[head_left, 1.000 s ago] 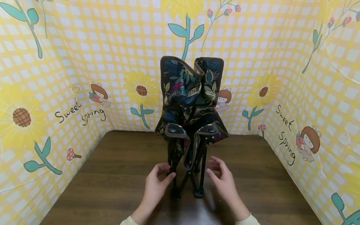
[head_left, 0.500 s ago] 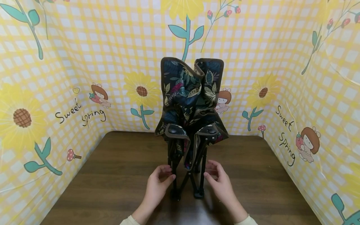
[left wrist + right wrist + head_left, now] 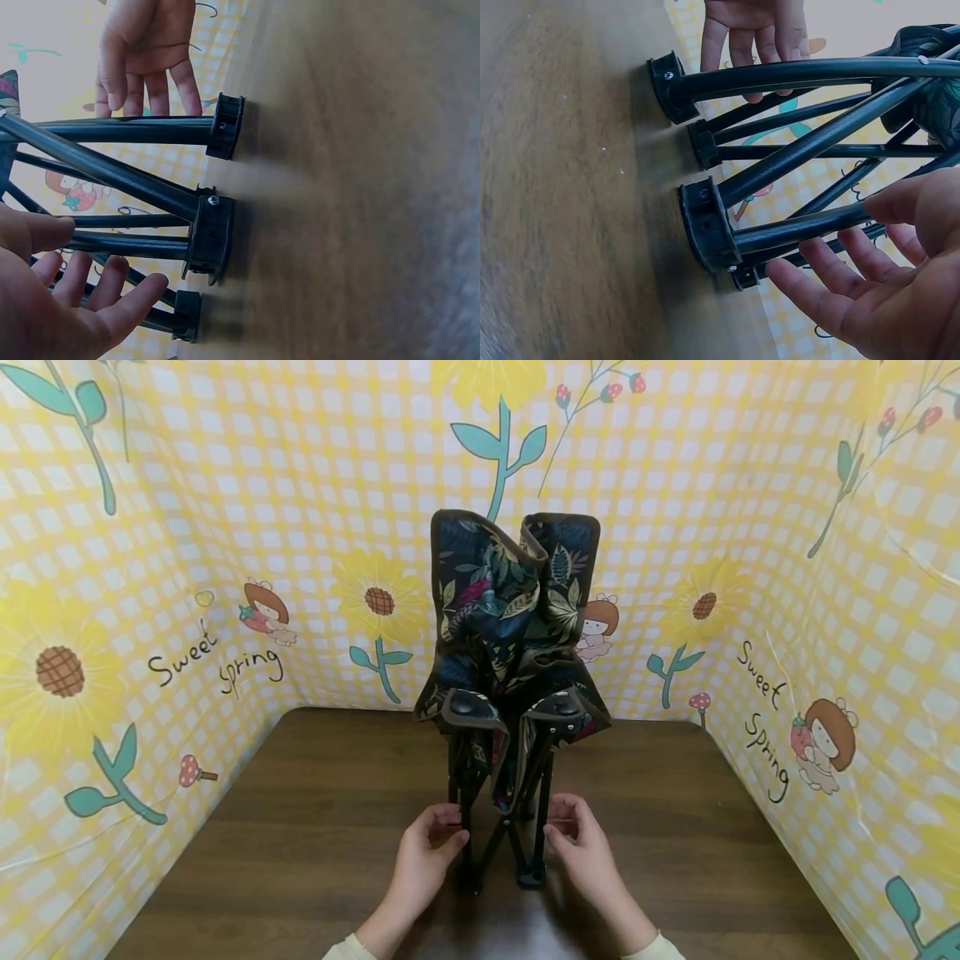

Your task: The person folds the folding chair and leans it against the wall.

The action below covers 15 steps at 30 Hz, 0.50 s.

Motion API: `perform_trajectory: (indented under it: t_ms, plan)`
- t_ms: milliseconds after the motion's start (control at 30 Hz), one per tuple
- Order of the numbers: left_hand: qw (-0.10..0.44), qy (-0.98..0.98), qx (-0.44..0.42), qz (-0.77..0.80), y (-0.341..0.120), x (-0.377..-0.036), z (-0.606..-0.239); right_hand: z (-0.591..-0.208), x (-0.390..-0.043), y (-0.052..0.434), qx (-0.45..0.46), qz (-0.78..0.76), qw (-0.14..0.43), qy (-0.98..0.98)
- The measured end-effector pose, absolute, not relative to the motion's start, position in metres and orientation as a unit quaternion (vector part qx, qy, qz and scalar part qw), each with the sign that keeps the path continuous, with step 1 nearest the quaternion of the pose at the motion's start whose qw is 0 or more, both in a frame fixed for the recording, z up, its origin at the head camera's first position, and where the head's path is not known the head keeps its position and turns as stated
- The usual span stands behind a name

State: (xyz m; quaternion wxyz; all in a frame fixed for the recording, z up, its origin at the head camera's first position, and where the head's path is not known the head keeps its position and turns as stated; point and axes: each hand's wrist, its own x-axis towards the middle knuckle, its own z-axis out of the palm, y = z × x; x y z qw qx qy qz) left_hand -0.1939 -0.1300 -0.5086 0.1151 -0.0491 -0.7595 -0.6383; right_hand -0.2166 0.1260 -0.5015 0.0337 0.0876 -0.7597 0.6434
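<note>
Midway between the left and right edges of the desk (image 3: 300,810), the folding chair (image 3: 491,610) stands upright, fabric bunched, exactly where it was a second ago. And now the right hand (image 3: 588,852) moves in! Its thumb meets the right front leg (image 3: 799,227), fingers relaxed underneath, no clench about it. Opposite, the left hand (image 3: 427,856) edges in too, loosely curved, thumb and fingers either side of the left front leg (image 3: 142,245), no firm hold showing. So both front legs look flanked, while the frame stays folded. Dark wood grain runs back to a far edge with rounded corners; beyond, yellow-checked cloth (image 3: 225,485) rises on three sides, bright with printed sunflowers (image 3: 379,601).
</note>
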Motion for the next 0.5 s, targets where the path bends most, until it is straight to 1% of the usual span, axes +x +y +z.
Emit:
perform_trajectory:
  t_ms: [500]
  plan:
    - [0.096, -0.758, -0.046, -0.643, -0.1304, -0.1950, -0.5117, -0.5065, -0.2158, 0.1211, 0.082, 0.660, 0.033, -0.746]
